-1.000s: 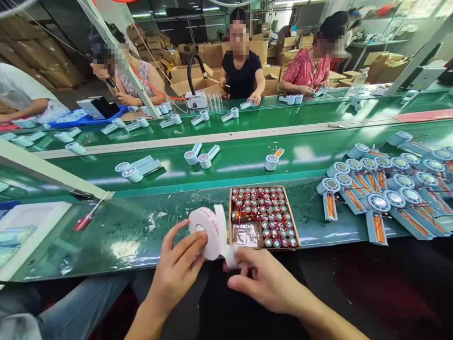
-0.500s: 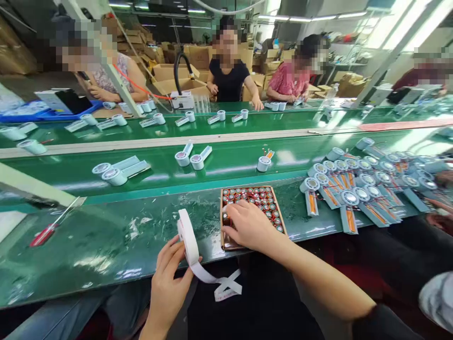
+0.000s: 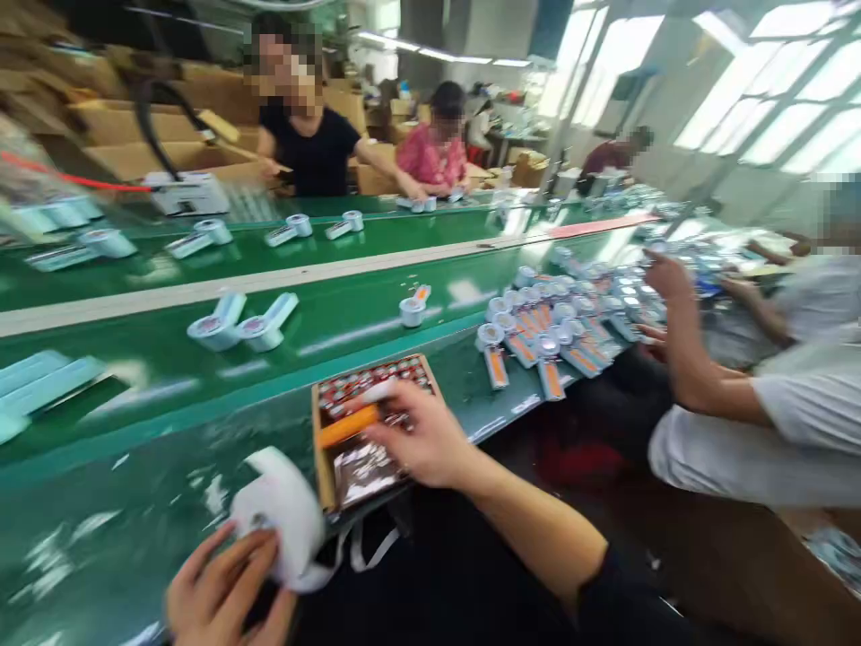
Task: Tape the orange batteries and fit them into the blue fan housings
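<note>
The left hand (image 3: 221,588) grips a white roll of tape (image 3: 282,516) at the green bench's (image 3: 121,502) near edge while the right hand (image 3: 421,440) pinches an orange cylindrical cell (image 3: 348,425) over the shallow cardboard tray (image 3: 321,449) of cells, a picking step that likely calls next for bringing cell and tape together.

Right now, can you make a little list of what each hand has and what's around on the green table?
left hand: holds a white tape roll, loose strip hanging off it
right hand: lifting an orange cell over the tray
tray: cardboard, red-topped cells at the far end, shiny bare patch near
table: green
right of tray: pile of round-headed parts
neighbour's hand: reaching over that pile
picture: blurred
</note>
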`<state>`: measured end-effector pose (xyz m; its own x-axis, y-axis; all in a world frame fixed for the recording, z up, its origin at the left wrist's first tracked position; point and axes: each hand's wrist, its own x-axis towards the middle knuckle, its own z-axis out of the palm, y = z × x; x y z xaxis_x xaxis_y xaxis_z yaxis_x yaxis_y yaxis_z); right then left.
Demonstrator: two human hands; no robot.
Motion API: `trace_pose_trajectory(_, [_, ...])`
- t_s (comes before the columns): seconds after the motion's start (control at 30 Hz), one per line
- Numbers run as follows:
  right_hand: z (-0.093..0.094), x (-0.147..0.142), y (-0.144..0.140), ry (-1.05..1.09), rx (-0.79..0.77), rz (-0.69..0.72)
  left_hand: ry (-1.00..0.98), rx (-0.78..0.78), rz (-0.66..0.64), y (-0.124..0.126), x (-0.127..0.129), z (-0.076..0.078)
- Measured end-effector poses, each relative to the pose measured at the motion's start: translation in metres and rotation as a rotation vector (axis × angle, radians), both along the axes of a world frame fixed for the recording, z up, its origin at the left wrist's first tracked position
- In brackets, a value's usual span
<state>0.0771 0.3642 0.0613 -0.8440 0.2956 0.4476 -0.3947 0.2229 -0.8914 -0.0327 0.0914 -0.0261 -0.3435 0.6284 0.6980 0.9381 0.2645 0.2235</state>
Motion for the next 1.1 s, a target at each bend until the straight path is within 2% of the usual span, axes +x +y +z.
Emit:
trace_pose_trajectory(0.07, [0.003,0.029,0.001,0.005,-0.231,0.009,0.056,-0.077,0.000,0.005,0.017,0.024])
trace_pose_trajectory(0.13, [0.003,0.051,0.004,-0.113,-0.286,-0.006,0.064,-0.142,-0.017,0.013,0.030,0.041])
trace_pose_trajectory(0.2, [0.001,0.065,0.007,-0.271,-0.164,-0.017,0.068,-0.204,-0.045,0.022,0.039,0.049])
trace_pose_trajectory(0.33, [-0.001,0.070,0.008,-0.475,0.233,-0.019,0.155,-0.330,-0.176,0.031,0.045,0.055])
trace_pose_trajectory(0.4, [-0.006,0.065,0.011,-0.493,0.263,-0.005,0.236,-0.358,-0.254,0.035,0.043,0.057])
trace_pose_trajectory(0.43, [-0.010,0.062,0.012,-0.482,0.207,-0.001,0.271,-0.360,-0.276,0.036,0.042,0.059])
trace_pose_trajectory(0.5, [-0.023,0.058,0.008,-0.401,-0.055,-0.044,0.299,-0.344,-0.278,0.039,0.040,0.063])
trace_pose_trajectory(0.6, [-0.046,0.054,-0.018,-0.115,-0.599,-0.269,0.247,-0.238,-0.181,0.047,0.045,0.066])
trace_pose_trajectory(0.67, [-0.059,0.052,-0.039,0.049,-0.839,-0.403,0.197,-0.141,-0.117,0.059,0.057,0.062])
trace_pose_trajectory(0.73, [-0.066,0.048,-0.047,0.081,-0.945,-0.396,0.130,-0.073,-0.062,0.071,0.076,0.052])
trace_pose_trajectory(0.77, [-0.066,0.047,-0.041,0.062,-0.950,-0.368,0.087,-0.057,-0.052,0.076,0.086,0.044])
trace_pose_trajectory(0.83, [-0.057,0.048,-0.010,0.063,-0.897,-0.376,-0.003,-0.039,-0.102,0.077,0.104,0.028])
trace_pose_trajectory(0.87, [-0.049,0.052,0.013,0.114,-0.850,-0.435,-0.034,-0.050,-0.161,0.072,0.109,0.020])
trace_pose_trajectory(0.93, [-0.032,0.063,0.057,0.299,-0.745,-0.625,-0.021,-0.100,-0.256,0.052,0.101,0.006])
trace_pose_trajectory(0.97, [-0.026,0.070,0.074,0.364,-0.690,-0.708,0.025,-0.134,-0.239,0.038,0.087,0.001])
trace_pose_trajectory(1.03, [-0.027,0.082,0.087,0.340,-0.594,-0.720,0.132,-0.168,-0.028,0.009,0.041,-0.007])
trace_pose_trajectory(1.1, [-0.045,0.090,0.075,0.162,-0.542,-0.541,0.147,-0.132,0.282,-0.016,-0.016,-0.011])
